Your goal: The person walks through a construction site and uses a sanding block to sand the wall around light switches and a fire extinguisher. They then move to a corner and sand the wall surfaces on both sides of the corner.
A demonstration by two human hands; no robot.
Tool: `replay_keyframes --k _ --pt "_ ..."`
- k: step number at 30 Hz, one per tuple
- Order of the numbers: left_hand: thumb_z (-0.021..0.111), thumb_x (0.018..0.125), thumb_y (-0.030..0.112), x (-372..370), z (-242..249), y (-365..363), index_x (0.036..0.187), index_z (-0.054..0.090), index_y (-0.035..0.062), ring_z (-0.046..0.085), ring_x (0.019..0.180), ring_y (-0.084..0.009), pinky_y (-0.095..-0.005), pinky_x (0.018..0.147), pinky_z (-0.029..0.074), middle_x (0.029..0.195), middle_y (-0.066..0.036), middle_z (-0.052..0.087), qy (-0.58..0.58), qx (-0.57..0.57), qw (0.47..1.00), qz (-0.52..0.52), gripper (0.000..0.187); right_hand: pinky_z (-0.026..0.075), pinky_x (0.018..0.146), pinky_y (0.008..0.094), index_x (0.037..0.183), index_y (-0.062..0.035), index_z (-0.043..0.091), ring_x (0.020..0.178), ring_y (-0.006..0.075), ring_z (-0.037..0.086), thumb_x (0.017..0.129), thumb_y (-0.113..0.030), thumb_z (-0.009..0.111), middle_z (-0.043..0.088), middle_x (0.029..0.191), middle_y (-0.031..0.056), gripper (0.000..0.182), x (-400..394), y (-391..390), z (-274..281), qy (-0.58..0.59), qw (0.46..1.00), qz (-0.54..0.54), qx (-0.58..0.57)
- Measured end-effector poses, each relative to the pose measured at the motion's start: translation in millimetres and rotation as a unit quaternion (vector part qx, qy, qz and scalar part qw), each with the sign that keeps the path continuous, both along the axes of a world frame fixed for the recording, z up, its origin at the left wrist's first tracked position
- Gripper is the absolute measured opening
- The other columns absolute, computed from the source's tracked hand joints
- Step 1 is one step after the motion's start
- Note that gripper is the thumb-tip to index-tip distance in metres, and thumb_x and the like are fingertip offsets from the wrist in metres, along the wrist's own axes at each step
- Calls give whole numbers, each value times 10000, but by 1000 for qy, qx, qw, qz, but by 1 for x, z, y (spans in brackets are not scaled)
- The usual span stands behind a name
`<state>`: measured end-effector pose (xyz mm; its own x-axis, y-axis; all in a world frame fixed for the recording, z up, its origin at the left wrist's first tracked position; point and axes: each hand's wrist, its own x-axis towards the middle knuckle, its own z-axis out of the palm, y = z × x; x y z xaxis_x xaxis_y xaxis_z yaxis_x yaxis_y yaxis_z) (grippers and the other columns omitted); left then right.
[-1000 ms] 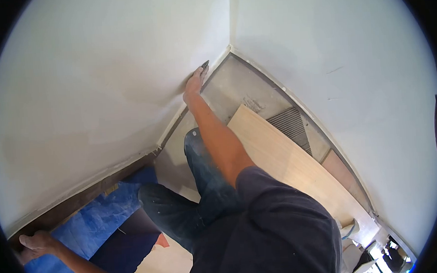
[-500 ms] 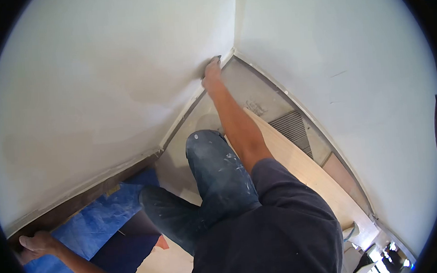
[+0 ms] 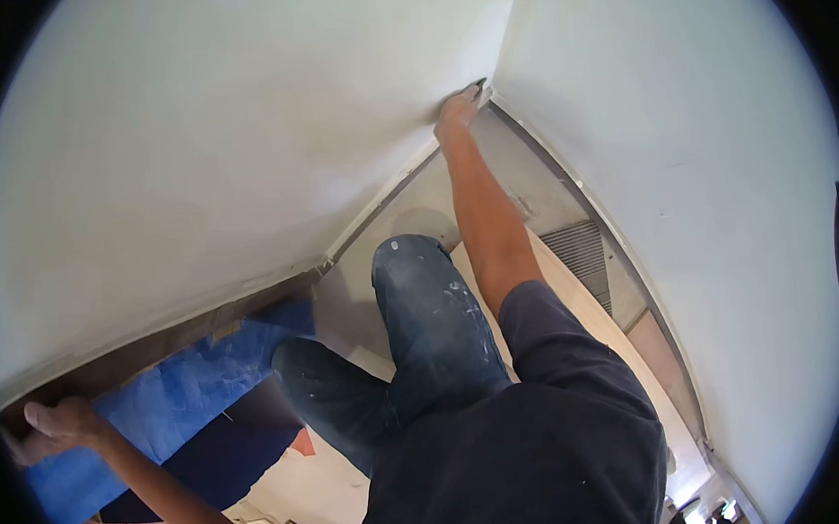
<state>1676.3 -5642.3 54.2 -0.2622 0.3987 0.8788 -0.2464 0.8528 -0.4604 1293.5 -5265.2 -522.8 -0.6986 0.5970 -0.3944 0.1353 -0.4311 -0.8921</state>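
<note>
My right hand [image 3: 459,110] is stretched far forward, against the lower part of the left white wall [image 3: 243,157] near the corner. Its fingers are closed on a small, thin, dark-edged piece [image 3: 481,85] that pokes out at the fingertips; its kind is too small to make out. At the far left, my left hand [image 3: 60,428] rests by the brown ledge [image 3: 149,360] beneath that wall, just above a blue plastic sheet [image 3: 184,393]. The thumb stands apart and the fingers reach out leftward, partly in shadow, with nothing visible in them.
The right white wall [image 3: 679,153] meets the left one at the corner. A long pale wooden board [image 3: 573,292] lies beside my knee, near a ridged grey patch [image 3: 581,258]. A dark strip runs along the foot of the walls. Lower down, a floor [image 3: 327,485] shows.
My right hand has moved along the wall's foot toward the corner with the dark-edged piece. The view has shifted, and my left hand stays by the ledge.
</note>
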Motion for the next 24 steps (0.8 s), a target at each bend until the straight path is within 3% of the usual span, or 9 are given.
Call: replay_keyframes --k 4,6,8,11,12,15,17,18,24 --pt "561 984 252 -12 4 29 1303 416 -136 399 1303 -403 -526 1114 364 1382 -323 356 -49 -14 997 -58 523 288 1191 394 1568 -48 315 1449 298 373 1094 -388 318 367 1608 143 583 20 -101 -185 144 952 52 264" --pt "567 949 248 -14 4 33 1364 452 -80 368 1320 -406 -546 1143 303 1419 -307 351 -45 -15 996 -72 541 289 1191 407 1564 -61 332 1452 296 373 1082 -405 338 367 1610 138 592 54 -119 -116 94 901 187 381" --pt "526 1012 286 -8 2 35 1329 436 -125 304 1374 -394 -559 1184 186 1427 -286 346 -62 -12 997 -42 527 291 1192 433 1556 -86 364 1457 292 374 1059 -440 378 367 1613 127 610 107 -125 -34 -24 701 418 578" --pt "516 982 341 -12 7 45 1389 450 -65 281 1415 -430 -632 1189 123 1481 -309 325 -50 -21 997 -57 578 294 1194 473 1543 -124 413 1466 286 375 1024 -492 439 367 1619 111 637 170 -131 102 -206 233 626 715" --pt "505 985 347 -13 6 50 1394 448 -60 264 1433 -432 -639 1195 94 1487 -309 323 -44 -23 997 -57 580 294 1194 473 1543 -124 413 1466 286 375 1024 -492 439 367 1619 111 637 173 -130 122 -204 237 624 716" --pt "488 986 359 -13 7 47 1401 445 -52 214 1476 -431 -648 1206 35 1506 -316 317 -34 -26 997 -57 586 253 1205 519 1558 -88 372 1482 327 337 1041 -457 418 350 1620 147 637 243 -206 191 -145 793 449 386" --pt "484 985 361 -10 1 45 1401 445 -50 199 1488 -432 -649 1208 18 1511 -323 318 -50 -21 997 -57 586 226 1211 550 1568 -64 345 1493 355 312 1052 -434 404 339 1620 171 637 272 -246 218 -92 971 213 57" --pt "483 985 360 -10 1 46 1400 446 -50 201 1487 -433 -649 1208 15 1510 -326 322 -48 -22 997 -56 585 213 1215 566 1573 -52 332 1498 369 299 1058 -422 396 333 1621 182 638 274 -245 217 -52 990 71 -111" --pt "487 978 366 -13 1 42 1378 463 -63 263 1442 -437 -638 1200 64 1475 -351 340 -41 -24 997 -60 587 189 1220 551 1603 -67 218 1510 328 256 1045 -581 285 244 1654 162 761 218 -156 128 -103 892 154 -413"
